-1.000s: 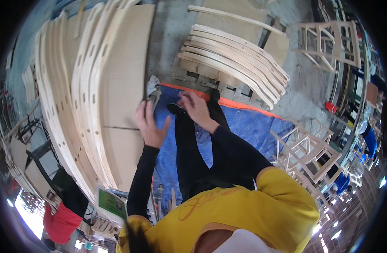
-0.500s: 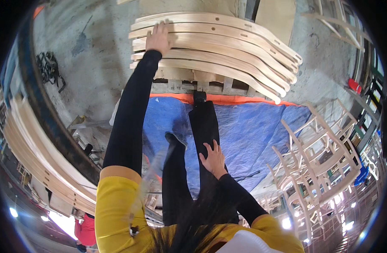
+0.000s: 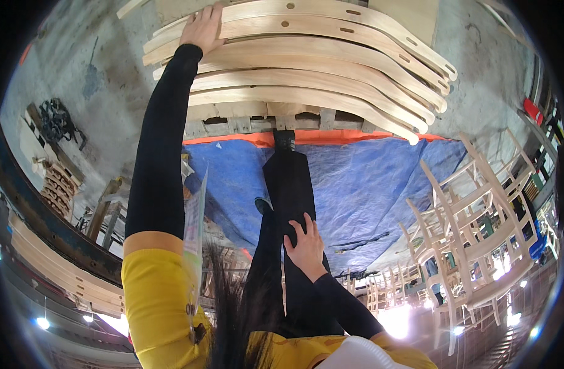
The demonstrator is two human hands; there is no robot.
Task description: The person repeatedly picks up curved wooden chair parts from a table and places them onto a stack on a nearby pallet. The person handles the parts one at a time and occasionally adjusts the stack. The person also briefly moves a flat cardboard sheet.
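Note:
My left hand [image 3: 202,27] reaches far forward and lies flat on the top pieces of a stack of curved pale wooden parts [image 3: 319,67]. The stack rests on a low wooden pallet [image 3: 257,123]. My right hand [image 3: 306,246] rests with its fingers spread on my black trouser leg [image 3: 291,190], which stretches out over a blue tarp [image 3: 368,190]. Both arms are in black sleeves under yellow short sleeves. Neither hand holds anything.
An orange strip [image 3: 232,138] edges the tarp by the pallet. Unfinished wooden chair frames [image 3: 472,227] are piled at the right. More curved wooden parts [image 3: 54,270] lie at the lower left, small wooden blocks [image 3: 57,184] at the left. The floor is grey concrete [image 3: 97,80].
The view has swung from the leaning curved panels to the stack ahead. My left hand left the item near my leg and reached onto the stack. My right hand dropped onto my thigh.

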